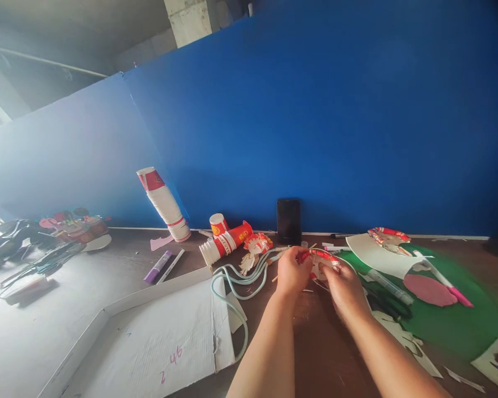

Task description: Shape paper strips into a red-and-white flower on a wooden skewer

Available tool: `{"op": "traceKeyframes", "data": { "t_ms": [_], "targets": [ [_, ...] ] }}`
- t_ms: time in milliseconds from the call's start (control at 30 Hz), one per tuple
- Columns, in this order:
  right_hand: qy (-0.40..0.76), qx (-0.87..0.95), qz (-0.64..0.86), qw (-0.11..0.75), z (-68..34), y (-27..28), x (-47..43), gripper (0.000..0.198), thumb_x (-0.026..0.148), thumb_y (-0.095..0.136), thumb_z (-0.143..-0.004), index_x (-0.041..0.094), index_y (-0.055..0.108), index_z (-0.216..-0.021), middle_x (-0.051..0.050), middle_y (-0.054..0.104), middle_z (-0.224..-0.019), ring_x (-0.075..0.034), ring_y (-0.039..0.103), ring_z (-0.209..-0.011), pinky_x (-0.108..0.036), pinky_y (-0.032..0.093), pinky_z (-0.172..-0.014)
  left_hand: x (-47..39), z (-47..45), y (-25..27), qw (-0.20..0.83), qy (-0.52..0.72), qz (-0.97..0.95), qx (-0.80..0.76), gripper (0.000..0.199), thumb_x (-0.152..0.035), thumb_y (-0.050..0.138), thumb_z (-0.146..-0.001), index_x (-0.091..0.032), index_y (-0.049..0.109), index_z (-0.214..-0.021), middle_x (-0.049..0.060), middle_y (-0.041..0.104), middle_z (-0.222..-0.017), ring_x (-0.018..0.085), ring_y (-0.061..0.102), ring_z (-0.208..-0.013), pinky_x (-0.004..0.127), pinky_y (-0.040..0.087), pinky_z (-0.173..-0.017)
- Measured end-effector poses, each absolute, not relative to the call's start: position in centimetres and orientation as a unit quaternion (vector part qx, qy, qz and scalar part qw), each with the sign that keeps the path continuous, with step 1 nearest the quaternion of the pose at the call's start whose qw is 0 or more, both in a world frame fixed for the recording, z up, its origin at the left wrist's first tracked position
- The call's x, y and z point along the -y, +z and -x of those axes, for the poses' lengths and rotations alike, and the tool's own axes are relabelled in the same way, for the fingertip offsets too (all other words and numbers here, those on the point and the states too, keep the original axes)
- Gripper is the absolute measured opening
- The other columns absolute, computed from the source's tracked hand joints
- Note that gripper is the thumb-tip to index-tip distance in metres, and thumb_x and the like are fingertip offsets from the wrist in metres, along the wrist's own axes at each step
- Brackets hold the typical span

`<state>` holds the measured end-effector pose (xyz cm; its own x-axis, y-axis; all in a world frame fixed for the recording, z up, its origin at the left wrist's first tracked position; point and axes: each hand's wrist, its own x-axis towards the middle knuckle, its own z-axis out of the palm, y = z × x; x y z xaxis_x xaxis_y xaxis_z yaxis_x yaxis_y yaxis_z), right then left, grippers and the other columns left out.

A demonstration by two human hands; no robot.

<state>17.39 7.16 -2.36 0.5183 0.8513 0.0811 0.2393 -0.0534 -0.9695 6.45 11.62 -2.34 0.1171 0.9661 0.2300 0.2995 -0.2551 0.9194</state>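
Both hands meet over the brown table, their fingers closed around a cut paper cup (pixel 320 258) with red and white sides and its strips spread out. My left hand (pixel 292 271) pinches its left edge, while my right hand (pixel 342 282) grips the right side. Fingers hide part of the piece. Just left of my left hand lies a looped pale blue cable (pixel 232 268). Behind it sits another cut red-and-white cup (pixel 256 246) with curled strips. To the right of my right hand are black-handled scissors (pixel 388 301) and a clear plastic tube (pixel 390 286).
A leaning stack of paper cups (pixel 164 204) and a fallen cup stack (pixel 226 243) stand near the blue partition (pixel 315 110). A black phone (pixel 289 221) leans there. A shallow cardboard box (pixel 149 337) fills the front left. Green sheet (pixel 452 326), pink oval (pixel 429 290) and marker (pixel 444 279) lie right.
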Motion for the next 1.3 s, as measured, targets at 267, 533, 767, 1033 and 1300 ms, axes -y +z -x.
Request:
{"op": "traceKeyframes", "data": {
  "t_ms": [267,533,767,1033,1300],
  "targets": [
    [0.264,0.416,0.672,0.552,-17.5,-2.9,-7.3,0.033,0.033,0.054,-0.071,0.021,0.068,-0.098,-0.004,0.072,-0.090,-0.023,0.065,-0.084,-0.033,0.047,-0.078,-11.2,-6.7,-1.8,0.361,0.447,-0.648,-0.500,0.022,-0.020,0.054,-0.076,-0.022,0.068,-0.092,0.001,0.069,-0.080,0.014,0.061,-0.071,0.024,0.047,-0.069],
    [0.274,0.425,0.636,0.584,-17.3,-3.1,-7.4,0.030,0.033,0.053,-0.073,0.022,0.068,-0.097,-0.003,0.070,-0.089,-0.023,0.064,-0.085,-0.033,0.048,-0.079,-11.0,-7.0,-1.6,0.339,0.441,-0.659,-0.506,0.025,-0.017,0.055,-0.075,-0.022,0.070,-0.095,0.003,0.069,-0.090,0.016,0.060,-0.083,0.027,0.047,-0.079],
    [0.285,0.415,0.645,0.575,-17.3,-2.8,-7.3,0.032,0.034,0.056,-0.072,0.022,0.068,-0.099,-0.004,0.071,-0.088,-0.023,0.064,-0.086,-0.032,0.047,-0.078,-10.9,-7.1,-1.3,0.333,0.434,-0.654,-0.522,0.020,-0.020,0.062,-0.074,-0.022,0.070,-0.092,0.003,0.068,-0.092,0.017,0.060,-0.085,0.028,0.045,-0.082],
    [0.296,0.420,0.653,0.557,-17.4,-3.2,-7.1,0.033,0.038,0.055,-0.075,0.023,0.067,-0.101,-0.003,0.070,-0.092,-0.022,0.063,-0.087,-0.032,0.046,-0.080,-11.0,-7.3,-1.5,0.305,0.437,-0.658,-0.532,0.019,-0.017,0.057,-0.075,-0.022,0.069,-0.088,0.004,0.068,-0.090,0.017,0.060,-0.084,0.027,0.046,-0.080],
    [0.275,0.428,0.635,0.581,-17.4,-3.7,-7.3,0.033,0.034,0.053,-0.074,0.024,0.068,-0.101,-0.003,0.071,-0.086,-0.022,0.064,-0.079,-0.032,0.049,-0.071,-10.8,-7.7,-1.6,0.343,0.456,-0.629,-0.528,0.025,-0.012,0.055,-0.071,-0.020,0.069,-0.090,0.004,0.068,-0.092,0.017,0.060,-0.087,0.027,0.046,-0.081]
  ]
}}
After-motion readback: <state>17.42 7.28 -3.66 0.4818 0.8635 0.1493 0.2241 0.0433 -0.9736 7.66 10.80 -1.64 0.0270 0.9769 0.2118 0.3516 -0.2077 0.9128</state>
